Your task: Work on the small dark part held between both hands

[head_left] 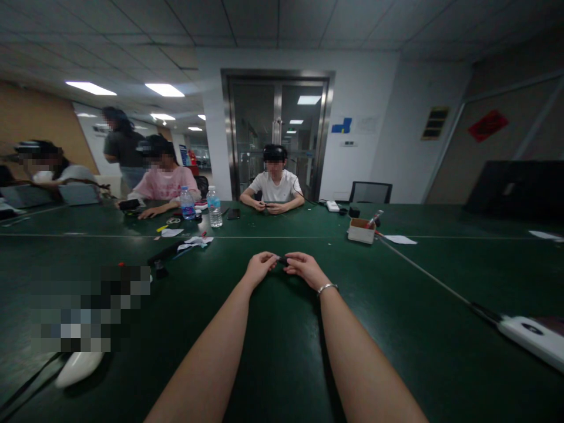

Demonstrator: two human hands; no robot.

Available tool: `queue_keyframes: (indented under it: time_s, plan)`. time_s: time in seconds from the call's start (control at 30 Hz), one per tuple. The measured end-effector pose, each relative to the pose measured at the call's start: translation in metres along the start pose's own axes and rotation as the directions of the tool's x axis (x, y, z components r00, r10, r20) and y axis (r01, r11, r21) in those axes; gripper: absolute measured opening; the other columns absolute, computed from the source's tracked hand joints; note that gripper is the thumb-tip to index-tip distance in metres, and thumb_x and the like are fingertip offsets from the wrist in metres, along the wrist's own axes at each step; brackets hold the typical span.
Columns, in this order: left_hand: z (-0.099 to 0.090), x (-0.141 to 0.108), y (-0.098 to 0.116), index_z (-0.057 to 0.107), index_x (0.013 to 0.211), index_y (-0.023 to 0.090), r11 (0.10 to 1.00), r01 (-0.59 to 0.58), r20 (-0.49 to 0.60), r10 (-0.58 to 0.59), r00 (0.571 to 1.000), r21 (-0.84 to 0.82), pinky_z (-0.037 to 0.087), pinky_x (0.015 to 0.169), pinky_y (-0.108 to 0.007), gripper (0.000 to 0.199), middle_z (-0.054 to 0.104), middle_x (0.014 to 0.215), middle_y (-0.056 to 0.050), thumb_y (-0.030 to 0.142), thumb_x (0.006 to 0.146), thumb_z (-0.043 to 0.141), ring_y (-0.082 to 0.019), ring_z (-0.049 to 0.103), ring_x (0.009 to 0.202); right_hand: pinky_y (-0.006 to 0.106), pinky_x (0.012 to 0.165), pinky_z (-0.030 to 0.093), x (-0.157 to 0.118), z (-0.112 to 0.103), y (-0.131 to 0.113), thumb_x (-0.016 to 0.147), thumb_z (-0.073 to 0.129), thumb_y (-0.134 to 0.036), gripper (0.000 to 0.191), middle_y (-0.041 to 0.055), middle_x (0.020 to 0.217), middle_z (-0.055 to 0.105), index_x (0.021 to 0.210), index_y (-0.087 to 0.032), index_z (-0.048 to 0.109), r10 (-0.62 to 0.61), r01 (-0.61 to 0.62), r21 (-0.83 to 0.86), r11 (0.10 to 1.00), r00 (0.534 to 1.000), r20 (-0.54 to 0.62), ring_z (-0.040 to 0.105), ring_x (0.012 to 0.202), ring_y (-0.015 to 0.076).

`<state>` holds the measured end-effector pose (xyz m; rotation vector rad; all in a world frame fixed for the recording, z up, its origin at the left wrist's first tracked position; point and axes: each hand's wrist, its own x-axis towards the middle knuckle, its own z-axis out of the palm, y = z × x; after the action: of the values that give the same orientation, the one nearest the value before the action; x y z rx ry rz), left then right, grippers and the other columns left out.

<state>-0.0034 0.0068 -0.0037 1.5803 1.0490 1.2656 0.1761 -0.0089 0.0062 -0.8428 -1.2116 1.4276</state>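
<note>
Small dark object (282,260) between fingertips, pinched in left grip (274,260) and right grip (288,262).

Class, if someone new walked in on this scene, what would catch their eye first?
Probably the two bare forearms reaching up the middle, left hand and right hand meeting at a small dark object. Next, the person in white seated directly opposite, before the glass doors. Then two water bottles, standing left of centre.

Over the green bench (282,352), the left hand (261,268) and right hand (305,269) hold a small dark object (282,260) between them, fingertips pinching it.
</note>
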Motion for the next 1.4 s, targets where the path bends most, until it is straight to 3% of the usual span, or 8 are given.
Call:
queue_keyframes:
  time_s: [0.43, 0.53, 0.67, 0.83, 0.93, 1.07, 1.4]
  plan:
    - [0.0009, -0.0042, 0.0083, 0.058, 0.058, 0.015, 0.961, 0.045, -0.069, -0.027, 0.997, 0.273, 0.037, 0.054, -0.024, 0.051, 0.052, 0.051, 0.0, 0.061, 0.076, 0.044, -0.012, 0.048, 0.05, 0.019, 0.061, 0.057, -0.0025, 0.0005, -0.0021, 0.072, 0.067, -0.007, 0.023, 0.0057, 0.086, 0.067, 0.094, -0.012, 0.063, 0.002, -0.001, -0.002, 1.0, 0.999, 0.039, 0.068, 0.067, 0.0123]
    - [0.0013, -0.0045, 0.0079, 0.062, 0.065, 0.014, 0.967, 0.05, -0.072, -0.033, 0.997, 0.249, 0.038, 0.054, -0.024, 0.05, 0.056, 0.055, -0.002, 0.06, 0.075, 0.046, -0.012, 0.05, 0.052, 0.019, 0.061, 0.057, -0.0016, -0.0001, -0.0011, 0.071, 0.068, -0.007, 0.025, 0.005, 0.084, 0.067, 0.095, -0.012, 0.064, -0.009, 0.009, -0.006, 1.0, 0.998, 0.057, 0.068, 0.067, 0.0117]
    - [0.0025, -0.0047, 0.0071, 0.063, 0.087, 0.016, 0.993, 0.006, -0.089, 0.005, 0.996, 0.122, 0.039, 0.053, -0.022, 0.04, 0.061, 0.066, -0.001, 0.052, 0.071, 0.057, -0.012, 0.053, 0.057, 0.018, 0.06, 0.057, -0.0001, 0.0004, 0.0003, 0.069, 0.07, -0.006, 0.026, 0.0046, 0.081, 0.068, 0.094, -0.012, 0.064, 0.005, -0.003, -0.023, 1.0, 0.998, 0.055, 0.068, 0.065, 0.0115]
    - [0.0007, -0.0043, 0.0081, 0.062, 0.081, 0.014, 1.0, 0.025, -0.029, -0.025, 0.999, 0.004, 0.038, 0.052, -0.021, 0.038, 0.06, 0.067, -0.002, 0.051, 0.072, 0.057, -0.01, 0.052, 0.056, 0.019, 0.059, 0.057, 0.0001, 0.0015, -0.0002, 0.07, 0.068, -0.007, 0.022, 0.0059, 0.082, 0.068, 0.091, -0.011, 0.064, 0.012, -0.012, -0.01, 1.0, 1.0, 0.018, 0.068, 0.064, 0.0122]
    - [-0.0018, -0.0038, 0.0088, 0.064, 0.087, 0.013, 0.998, 0.041, 0.037, -0.04, 0.998, -0.037, 0.039, 0.057, -0.022, 0.037, 0.062, 0.07, -0.003, 0.045, 0.068, 0.064, -0.011, 0.055, 0.063, 0.019, 0.059, 0.057, -0.0005, 0.0014, -0.001, 0.071, 0.067, -0.007, 0.019, 0.0059, 0.082, 0.068, 0.09, -0.012, 0.065, 0.013, -0.013, 0.014, 1.0, 1.0, -0.003, 0.068, 0.062, 0.0117]
    - [-0.003, -0.0028, 0.0075, 0.064, 0.087, 0.012, 0.999, 0.042, 0.061, -0.043, 0.997, 0.015, 0.04, 0.058, -0.023, 0.039, 0.062, 0.07, -0.004, 0.046, 0.068, 0.063, -0.012, 0.055, 0.063, 0.019, 0.058, 0.057, -0.0006, 0.0013, -0.0013, 0.073, 0.066, -0.006, 0.019, 0.0057, 0.082, 0.068, 0.09, -0.012, 0.065, 0.017, -0.017, 0.016, 1.0, 1.0, -0.01, 0.067, 0.061, 0.0112]
    - [0.0006, -0.0045, 0.0089, 0.061, 0.062, 0.013, 0.974, 0.087, -0.036, -0.081, 0.996, 0.21, 0.039, 0.053, -0.025, 0.053, 0.055, 0.053, -0.002, 0.062, 0.076, 0.046, -0.011, 0.05, 0.049, 0.021, 0.063, 0.058, 0.0004, -0.0009, 0.0009, 0.071, 0.068, -0.007, 0.025, 0.0068, 0.086, 0.069, 0.095, -0.013, 0.064, 0.005, -0.004, -0.024, 1.0, 0.998, 0.057, 0.068, 0.068, 0.013]
